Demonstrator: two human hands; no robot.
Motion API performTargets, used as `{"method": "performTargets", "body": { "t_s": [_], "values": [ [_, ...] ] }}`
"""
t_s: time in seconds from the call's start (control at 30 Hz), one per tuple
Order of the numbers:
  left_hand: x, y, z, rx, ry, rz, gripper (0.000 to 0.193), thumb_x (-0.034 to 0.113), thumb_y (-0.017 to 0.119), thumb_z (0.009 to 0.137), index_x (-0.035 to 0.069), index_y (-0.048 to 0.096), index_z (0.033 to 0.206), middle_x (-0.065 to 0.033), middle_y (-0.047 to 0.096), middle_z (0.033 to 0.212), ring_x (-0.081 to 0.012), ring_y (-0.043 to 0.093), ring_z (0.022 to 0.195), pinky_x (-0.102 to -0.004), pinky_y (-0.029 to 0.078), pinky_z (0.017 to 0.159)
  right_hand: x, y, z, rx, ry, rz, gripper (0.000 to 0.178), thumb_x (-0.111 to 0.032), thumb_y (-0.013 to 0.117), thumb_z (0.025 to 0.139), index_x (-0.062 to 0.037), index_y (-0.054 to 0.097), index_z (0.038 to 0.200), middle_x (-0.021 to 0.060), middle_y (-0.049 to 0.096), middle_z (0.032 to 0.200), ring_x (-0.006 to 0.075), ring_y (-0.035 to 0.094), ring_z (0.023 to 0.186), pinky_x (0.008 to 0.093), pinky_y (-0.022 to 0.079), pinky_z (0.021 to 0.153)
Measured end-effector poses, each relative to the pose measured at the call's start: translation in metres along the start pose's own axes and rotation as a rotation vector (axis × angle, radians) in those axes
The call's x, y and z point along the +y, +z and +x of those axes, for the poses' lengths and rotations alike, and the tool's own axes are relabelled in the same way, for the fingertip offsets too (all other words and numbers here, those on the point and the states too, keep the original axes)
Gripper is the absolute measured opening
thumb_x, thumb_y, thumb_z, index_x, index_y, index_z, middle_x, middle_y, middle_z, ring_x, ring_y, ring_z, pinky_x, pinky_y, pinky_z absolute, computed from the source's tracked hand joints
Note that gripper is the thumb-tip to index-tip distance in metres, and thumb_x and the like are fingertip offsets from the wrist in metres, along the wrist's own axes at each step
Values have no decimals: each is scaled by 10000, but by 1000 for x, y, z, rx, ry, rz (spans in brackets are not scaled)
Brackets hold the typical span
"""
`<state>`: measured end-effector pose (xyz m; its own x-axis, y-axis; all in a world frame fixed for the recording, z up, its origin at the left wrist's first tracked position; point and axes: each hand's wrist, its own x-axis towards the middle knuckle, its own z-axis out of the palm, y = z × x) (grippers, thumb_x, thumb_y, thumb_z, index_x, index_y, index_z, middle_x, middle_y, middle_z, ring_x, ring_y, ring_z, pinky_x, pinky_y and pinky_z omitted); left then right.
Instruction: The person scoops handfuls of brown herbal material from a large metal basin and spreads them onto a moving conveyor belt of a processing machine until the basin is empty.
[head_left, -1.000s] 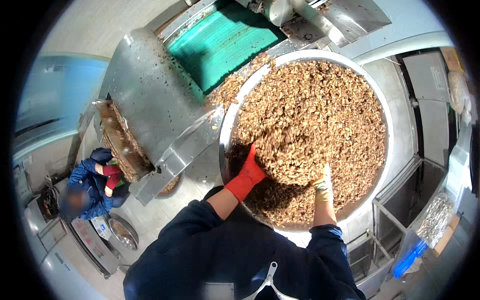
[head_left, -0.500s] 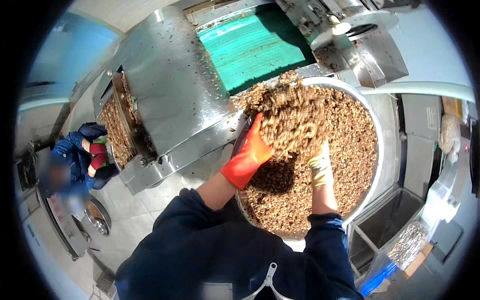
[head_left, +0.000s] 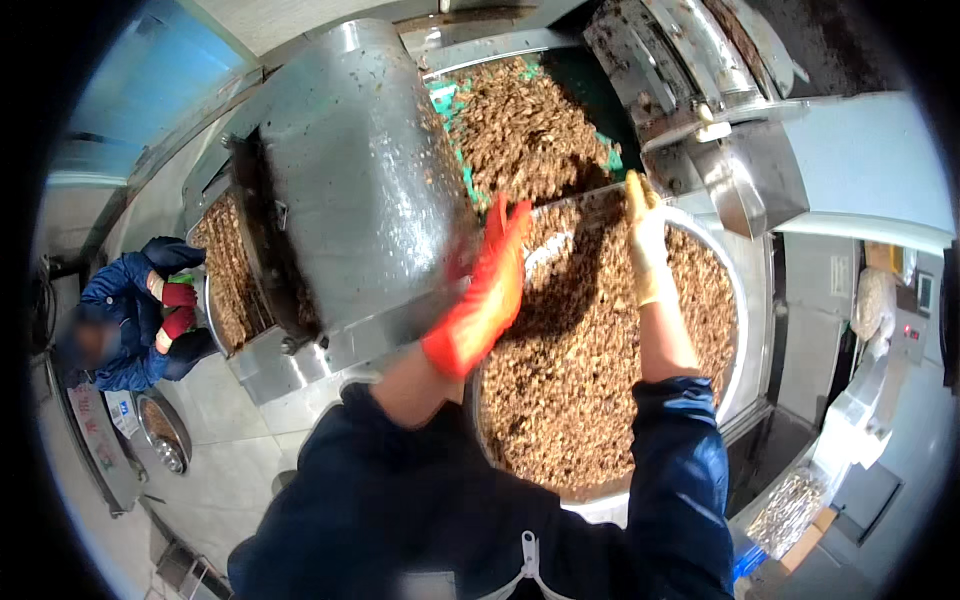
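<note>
A large round metal tub (head_left: 741,300) stands before me, filled with small brown pieces (head_left: 590,400) that look like shelled nuts. Beyond its far rim, a loose heap of the same pieces (head_left: 530,130) covers most of a green belt (head_left: 440,98). My left hand (head_left: 485,290), in an orange-red glove, is over the tub's left side, fingers stretched toward the belt, holding nothing. Over the far right part of the tub is my right hand (head_left: 646,235) in a pale yellow glove. Its fingers are extended and it grips nothing.
A curved steel machine housing (head_left: 340,190) rises left of the tub, with a tray of brown pieces (head_left: 228,275) at its far end. Another person (head_left: 140,310) in red gloves crouches there by a metal bowl (head_left: 165,430). A steel chute (head_left: 750,180) juts out at right.
Both hands have moved forward from the tub toward the belt and parted. The brown pieces that were between them now lie heaped on the belt, which was nearly bare.
</note>
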<state>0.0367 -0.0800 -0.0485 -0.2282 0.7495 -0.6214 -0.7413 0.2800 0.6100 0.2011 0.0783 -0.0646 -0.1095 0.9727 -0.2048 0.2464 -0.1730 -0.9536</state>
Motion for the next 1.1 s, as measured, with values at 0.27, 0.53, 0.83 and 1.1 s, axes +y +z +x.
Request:
{"method": "performTargets", "body": {
  "t_s": [0.27, 0.53, 0.83, 1.1],
  "values": [
    [-120, -10, 8, 222, 379, 5, 673, 161, 623, 913, -11, 241, 1439, -152, 397, 1364, -193, 394, 1235, -312, 357, 1016, 83, 67, -47, 222, -684, -800, 415, -207, 601, 903, 19, 542, 1245, 241, 497, 1326, 397, 442, 1261, 456, 315, 1077],
    [-12, 15, 63, -22, 308, -210, 738, 373, 557, 936, 32, 188, 1477, -113, 221, 1525, -201, 196, 1405, -341, 138, 1143, 121, 151, 39, 110, -350, -86, 573, -303, 581, 880, -27, 438, 1361, 250, 393, 1412, 402, 334, 1331, 464, 235, 1116],
    [-11, -46, 21, -198, 387, -53, 542, 261, 506, 973, 139, 312, 1464, -26, 289, 1507, -158, 248, 1387, -351, 186, 1126, 30, 146, 99, -440, -384, -1525, 660, -518, 605, 811, -338, 392, 1409, 91, 36, 1578, 361, 77, 1437, 561, 164, 1119],
    [-95, -50, -46, -272, -7, -114, 574, 186, 504, 971, 30, 251, 1461, -82, 221, 1530, -208, 185, 1420, -343, 171, 1151, 31, 29, 17, -131, -704, -849, 574, -443, 685, 803, -74, 581, 1230, 189, 434, 1407, 374, 371, 1328, 509, 294, 1083]
  ]
}}
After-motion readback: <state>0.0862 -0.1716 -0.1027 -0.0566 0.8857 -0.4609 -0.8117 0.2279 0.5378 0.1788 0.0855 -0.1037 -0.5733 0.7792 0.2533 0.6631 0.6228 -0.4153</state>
